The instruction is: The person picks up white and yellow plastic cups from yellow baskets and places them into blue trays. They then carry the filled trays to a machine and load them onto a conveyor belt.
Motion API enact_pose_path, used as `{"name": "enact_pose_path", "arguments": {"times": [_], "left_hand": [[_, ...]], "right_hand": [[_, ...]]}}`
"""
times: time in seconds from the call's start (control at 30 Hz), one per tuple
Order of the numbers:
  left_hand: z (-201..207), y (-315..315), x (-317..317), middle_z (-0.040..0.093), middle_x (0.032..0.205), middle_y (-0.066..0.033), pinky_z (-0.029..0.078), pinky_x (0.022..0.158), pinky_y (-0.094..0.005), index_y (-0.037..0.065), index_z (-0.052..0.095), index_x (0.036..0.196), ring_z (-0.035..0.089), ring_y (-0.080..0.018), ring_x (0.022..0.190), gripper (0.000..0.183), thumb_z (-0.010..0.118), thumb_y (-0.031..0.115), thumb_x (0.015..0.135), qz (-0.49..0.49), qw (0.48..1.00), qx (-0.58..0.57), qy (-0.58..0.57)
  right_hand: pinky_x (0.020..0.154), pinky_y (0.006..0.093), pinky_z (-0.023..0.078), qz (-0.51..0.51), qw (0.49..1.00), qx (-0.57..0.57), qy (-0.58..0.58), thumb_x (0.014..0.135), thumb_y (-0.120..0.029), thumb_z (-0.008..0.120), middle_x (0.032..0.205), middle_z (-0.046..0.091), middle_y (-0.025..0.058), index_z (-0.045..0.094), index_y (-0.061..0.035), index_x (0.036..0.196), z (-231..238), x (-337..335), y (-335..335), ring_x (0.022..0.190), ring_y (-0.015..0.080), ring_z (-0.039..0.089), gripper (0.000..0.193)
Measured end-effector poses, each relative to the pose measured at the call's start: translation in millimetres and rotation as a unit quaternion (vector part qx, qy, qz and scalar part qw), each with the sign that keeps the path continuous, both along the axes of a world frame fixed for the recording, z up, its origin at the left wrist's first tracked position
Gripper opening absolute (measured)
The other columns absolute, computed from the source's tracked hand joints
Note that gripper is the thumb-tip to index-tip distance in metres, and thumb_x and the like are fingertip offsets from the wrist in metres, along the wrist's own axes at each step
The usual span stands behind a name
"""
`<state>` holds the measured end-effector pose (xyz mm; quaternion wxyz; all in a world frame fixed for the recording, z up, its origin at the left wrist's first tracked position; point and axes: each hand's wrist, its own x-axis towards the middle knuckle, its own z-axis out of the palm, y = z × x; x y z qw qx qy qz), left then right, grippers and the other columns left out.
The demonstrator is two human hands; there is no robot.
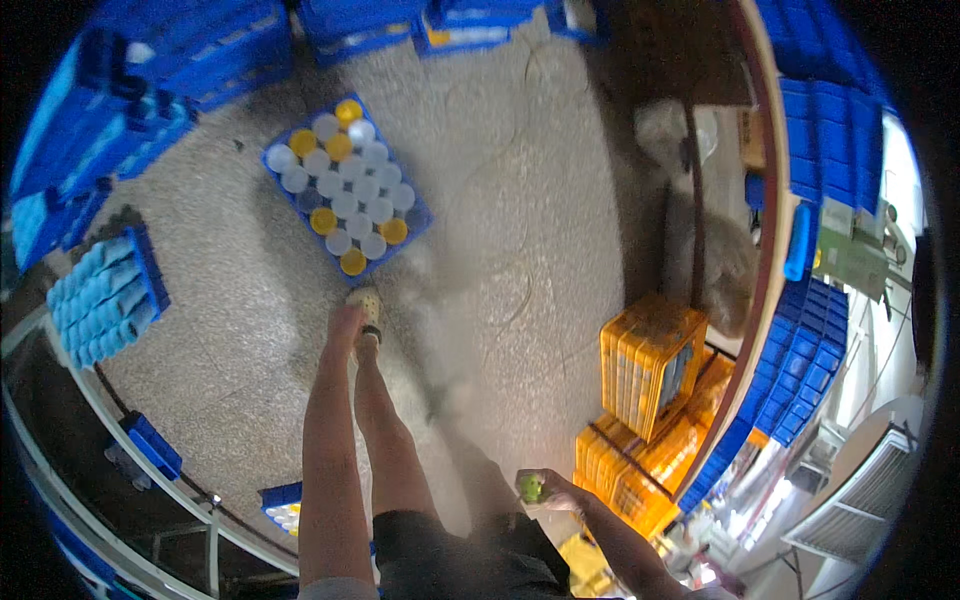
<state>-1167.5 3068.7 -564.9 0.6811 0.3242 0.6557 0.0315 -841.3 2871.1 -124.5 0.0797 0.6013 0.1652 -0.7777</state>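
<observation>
On the floor ahead sits a blue crate (422,215) filled with several round-topped containers, mostly whitish, some yellow (323,221). My left arm reaches forward, and my left hand (345,320) is beside my pale, perforated clog (368,303), just short of the crate's near corner. The fingers of that hand are too blurred and dim to make out. Low on the right, near my thigh, my right hand (562,492) is closed around a small green object (531,487) whose kind I cannot make out.
Orange crates (640,375) are stacked at the right, beside a shelf edge (770,200). Blue crates (225,50) line the far left. A blue crate with light-blue rolled items (105,300) stands at the left, near a metal frame (212,550).
</observation>
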Motion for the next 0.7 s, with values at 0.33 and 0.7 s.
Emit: {"name": "enact_pose_path", "arguments": {"times": [0.33, 0.7], "left_hand": [[-181.7, 75.9, 157.2, 0.054, 0.135, -0.0134, 0.053, 0.089, -0.0449, 0.006, 0.047, 0.138, 0.059, -0.0301, 0.112, 0.063, 0.077, 0.022, 0.085, 0.436, 0.895, 0.037, -0.085], [-28.7, 77.4, -15.5, 0.050, 0.132, -0.0151, 0.057, 0.081, -0.0421, 0.006, 0.044, 0.137, 0.060, -0.0300, 0.104, 0.059, 0.066, 0.035, 0.091, 0.683, 0.706, -0.104, -0.156]], "right_hand": [[0.100, 0.0353, 0.049, 0.087, 0.984, -0.143, -0.057, 0.089, -0.010, 0.071, 0.122, 0.063, 0.0083, 0.058, -0.0051, 0.127, 20.7, 163.0, -147.0, 0.113, 0.0183, 0.059, 0.041], [0.090, 0.0366, 0.054, 0.001, 0.967, -0.245, -0.075, 0.085, -0.016, 0.076, 0.104, 0.069, 0.0093, 0.062, -0.0026, 0.118, 146.2, 205.8, -132.0, 0.097, 0.0217, 0.066, 0.038]]}}
